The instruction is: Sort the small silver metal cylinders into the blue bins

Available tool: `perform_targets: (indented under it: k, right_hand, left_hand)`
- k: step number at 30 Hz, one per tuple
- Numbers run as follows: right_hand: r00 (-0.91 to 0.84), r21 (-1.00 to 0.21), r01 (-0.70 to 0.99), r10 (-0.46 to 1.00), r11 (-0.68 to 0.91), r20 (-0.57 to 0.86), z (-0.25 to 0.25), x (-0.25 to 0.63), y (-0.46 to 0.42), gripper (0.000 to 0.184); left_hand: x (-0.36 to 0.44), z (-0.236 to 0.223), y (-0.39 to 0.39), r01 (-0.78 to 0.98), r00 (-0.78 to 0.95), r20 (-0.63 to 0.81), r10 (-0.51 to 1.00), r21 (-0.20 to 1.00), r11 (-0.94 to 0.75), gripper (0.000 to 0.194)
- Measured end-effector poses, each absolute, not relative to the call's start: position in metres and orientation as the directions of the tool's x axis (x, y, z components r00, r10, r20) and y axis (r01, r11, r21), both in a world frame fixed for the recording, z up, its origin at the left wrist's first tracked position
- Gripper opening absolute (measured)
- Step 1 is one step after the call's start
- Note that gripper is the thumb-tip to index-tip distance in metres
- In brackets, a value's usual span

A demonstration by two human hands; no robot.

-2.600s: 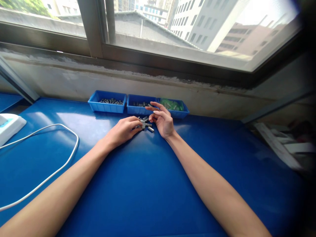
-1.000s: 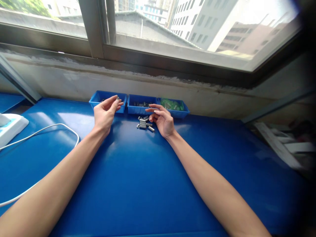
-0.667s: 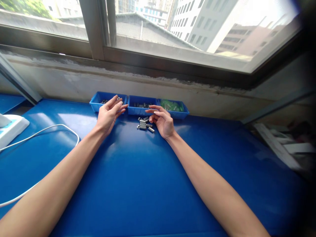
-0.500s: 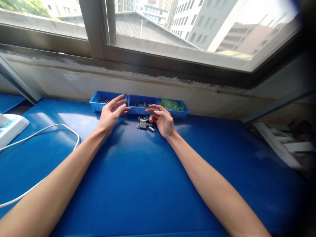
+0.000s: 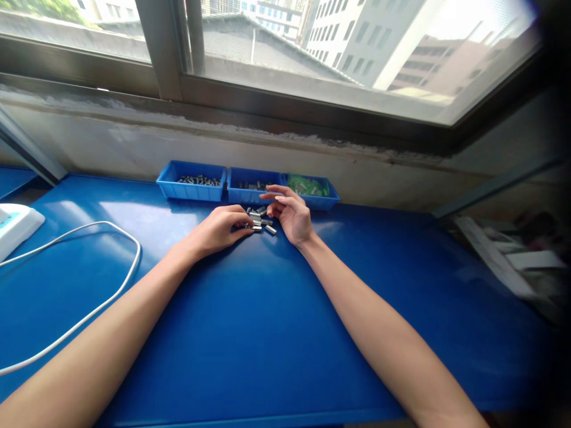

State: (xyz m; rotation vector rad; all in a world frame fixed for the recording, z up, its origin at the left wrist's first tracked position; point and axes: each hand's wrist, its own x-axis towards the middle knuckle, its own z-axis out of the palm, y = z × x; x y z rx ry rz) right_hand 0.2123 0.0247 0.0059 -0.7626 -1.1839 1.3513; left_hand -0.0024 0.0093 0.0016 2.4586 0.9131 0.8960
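**Your left hand at the metal parts, your right hand raised just beside them**

Your bare forearms reach in from the lower corners of the frame over the blue worktop (image 5: 267, 333). At lower left, a white cable (image 5: 107, 223) bends in a wide loop beside your left forearm.

Your left hand (image 5: 248, 225) is low at the left edge of the loose metal parts (image 5: 257, 219), with its fingers curled and its thumb close to them. You have its fingertips at the pile, but whether they grip a part or only touch one, you cannot tell from this view. Your right hand (image 5: 269, 205) is released, its fingers loosely bent and apart, above and just to the right of the same parts. The parts lie in a small cluster on the worktop, near the center of the frame.

At the left edge is part of a white power strip (image 5: 20, 229). Beyond your hands, three blue bins stand in a row: the left bin (image 5: 191, 192) and the middle bin (image 5: 244, 195) hold small metal pieces, and the right bin (image 5: 325, 203) holds a green bag (image 5: 297, 183) with pieces in it. Behind them rise the wall (image 5: 134, 145) and the window frame (image 5: 267, 101), with buildings (image 5: 366, 41) outside.
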Motion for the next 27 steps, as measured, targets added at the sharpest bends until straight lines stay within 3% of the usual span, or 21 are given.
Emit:
perform_targets:
  k: [3, 8, 14, 21, 27]
  right_hand:
    - [-0.166, -0.943, -0.309, 0.969, 0.125, 0.183, 0.006, 0.213, 0.025, 0.03]
    - [-0.153, -0.944, -0.306, 0.972, 0.124, 0.177, 0.005, 0.213, 0.025, 0.03]
    - [-0.153, -0.941, -0.317, 0.973, 0.118, 0.173, 0.006, 0.213, 0.024, 0.03]
    - [-0.148, -0.948, -0.301, 0.977, 0.105, 0.155, 0.007, 0.212, 0.024, 0.029]
    - [-0.158, -0.943, -0.316, 0.974, 0.106, 0.162, 0.004, 0.214, 0.026, 0.028]
  left_hand:
    - [-0.002, 0.003, 0.008, 0.441, 0.54, 0.43, 0.724, 0.587, -0.678, 0.018]
    - [-0.002, 0.007, 0.004, 0.338, 0.364, 0.388, 0.846, 0.792, -0.509, 0.025]
    - [0.0, 0.012, 0.009, 0.069, 0.103, 0.246, 0.964, 0.965, -0.254, 0.041]
    - [-0.006, 0.011, 0.017, -0.142, -0.064, 0.15, 0.987, 0.977, -0.158, 0.041]
    - [-0.012, 0.019, 0.018, -0.315, -0.183, 0.15, 0.972, 0.927, -0.202, 0.042]
